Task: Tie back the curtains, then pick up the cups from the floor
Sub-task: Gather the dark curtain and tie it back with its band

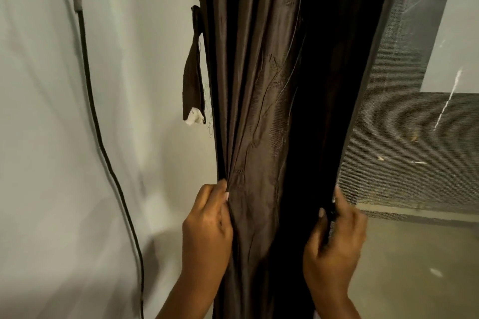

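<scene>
I hold the dark brown, vertically pleated fabric curtain (259, 111) gathered into one column between my two hands. Its long axis runs vertically, from the top edge of the view down past my wrists, and the folds narrow toward my grip.

My left hand (207, 225) grips the left edge of the bundle, fingers curled round the folds and thumb pressed on the front face. My right hand (334, 243) grips the right edge, which lies in deep shadow, with thumb and fingers closed on the fabric. The hands sit apart, at roughly the same height, one on each side of the bundle.

A dark brown fabric tie-back strap (194, 77) hangs on the pale wall (145, 85) just left of the curtain, above my left hand. It hangs vertically, and its lower end shows a white patch. Neither hand touches it.

A black cable (103, 147) runs down the wall, well left of the strap.

Right of the curtain, a grey sheer mesh panel (404, 124) covers the window. The concrete floor (414, 267) shows at lower right.
</scene>
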